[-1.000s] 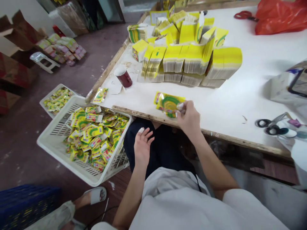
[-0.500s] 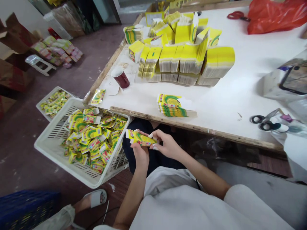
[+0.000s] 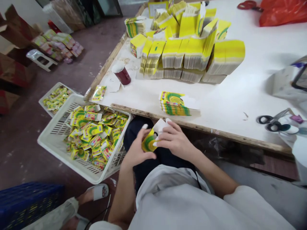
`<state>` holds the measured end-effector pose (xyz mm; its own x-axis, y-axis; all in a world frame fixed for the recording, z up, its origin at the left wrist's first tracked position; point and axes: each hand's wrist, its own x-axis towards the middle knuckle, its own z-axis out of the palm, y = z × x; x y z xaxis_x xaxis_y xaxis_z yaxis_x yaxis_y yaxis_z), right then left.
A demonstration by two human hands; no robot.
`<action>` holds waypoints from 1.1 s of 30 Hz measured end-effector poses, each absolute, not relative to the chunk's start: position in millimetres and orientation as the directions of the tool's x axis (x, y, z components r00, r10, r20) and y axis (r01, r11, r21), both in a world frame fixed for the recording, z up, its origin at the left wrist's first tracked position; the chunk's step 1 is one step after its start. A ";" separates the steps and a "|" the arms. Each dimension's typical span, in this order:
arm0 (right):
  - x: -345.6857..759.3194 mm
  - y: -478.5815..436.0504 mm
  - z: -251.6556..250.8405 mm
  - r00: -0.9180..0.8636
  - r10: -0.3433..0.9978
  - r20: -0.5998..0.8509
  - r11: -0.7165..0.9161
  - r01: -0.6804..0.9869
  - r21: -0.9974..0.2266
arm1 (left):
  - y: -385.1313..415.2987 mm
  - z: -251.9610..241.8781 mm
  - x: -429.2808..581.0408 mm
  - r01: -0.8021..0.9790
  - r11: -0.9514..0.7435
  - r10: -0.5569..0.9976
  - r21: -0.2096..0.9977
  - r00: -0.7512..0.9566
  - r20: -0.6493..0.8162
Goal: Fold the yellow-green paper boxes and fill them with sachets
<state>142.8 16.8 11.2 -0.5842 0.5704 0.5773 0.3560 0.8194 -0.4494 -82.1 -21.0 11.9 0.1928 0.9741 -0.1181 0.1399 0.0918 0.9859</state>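
Note:
Over my lap, both hands grip one small yellow-green carton (image 3: 150,140). My left hand (image 3: 136,150) cups it from the left and below. My right hand (image 3: 174,140) presses on its white end flap from the right. A short stack of flat yellow-green cartons (image 3: 176,103) lies on the white table (image 3: 240,95) just beyond my hands, near the front edge. To my left, a white plastic basket (image 3: 79,166) holds several folded cartons of the same print.
Big bundles of yellow flat cartons (image 3: 192,54) fill the table's far middle. A dark red cup (image 3: 122,73) stands at the left edge. Scissors (image 3: 273,123) lie at the right, an orange bag (image 3: 283,11) at the far right. A second basket (image 3: 54,99) sits on the floor.
My right hand took a carton from the stack on the table and brought it down to my lap. My left hand closed on it, and the carton has turned and opened up.

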 end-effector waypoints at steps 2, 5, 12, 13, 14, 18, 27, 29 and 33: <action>134.7 10.2 6.6 -0.443 0.652 0.615 0.757 0.352 -0.550 | -27.1 8.4 -66.2 0.269 0.113 0.968 0.956 0.187 -0.167; 123.0 4.2 -5.3 -0.070 0.901 0.429 0.433 0.230 -0.872 | -36.7 0.3 -41.4 0.391 0.085 0.991 0.916 0.065 -0.120; 110.8 3.6 -15.9 -0.582 0.779 -0.232 -0.455 -0.272 -0.848 | -43.1 -8.0 -30.9 0.374 -0.126 0.990 0.919 -0.012 0.140; 111.0 3.6 -15.8 -0.574 0.789 -0.220 -0.441 -0.278 -0.853 | -42.9 -7.8 -32.7 0.389 -0.151 0.987 0.909 0.006 0.162; 111.5 3.1 -15.7 -0.542 0.818 -0.191 -0.387 -0.275 -0.880 | -42.6 -7.6 -34.5 0.412 -0.163 0.986 0.896 0.032 0.164; 114.5 -3.1 -15.2 -0.495 0.866 0.066 0.046 -0.052 -0.998 | -39.7 -10.5 -37.4 0.443 -0.071 0.996 0.894 0.088 0.035; 127.4 6.4 -16.8 -0.398 0.862 0.313 0.410 0.186 -0.893 | -35.5 -16.1 -44.7 0.521 -0.014 0.977 0.854 -0.174 0.122; 135.2 11.9 -17.9 -0.532 0.809 0.250 0.419 0.224 -0.880 | -37.6 -11.7 -51.8 0.519 -0.018 0.987 0.855 -0.126 0.097; 156.2 23.6 -15.6 -0.654 0.730 0.198 0.437 0.224 -0.871 | -36.9 -1.5 -61.6 0.488 -0.041 0.996 0.872 -0.045 0.072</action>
<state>156.2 23.6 -15.6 -0.6543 0.7299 0.1978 0.2239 0.4368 -0.8712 -61.6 -36.9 -1.5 -0.0450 0.9964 0.0720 0.4884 -0.0409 0.8716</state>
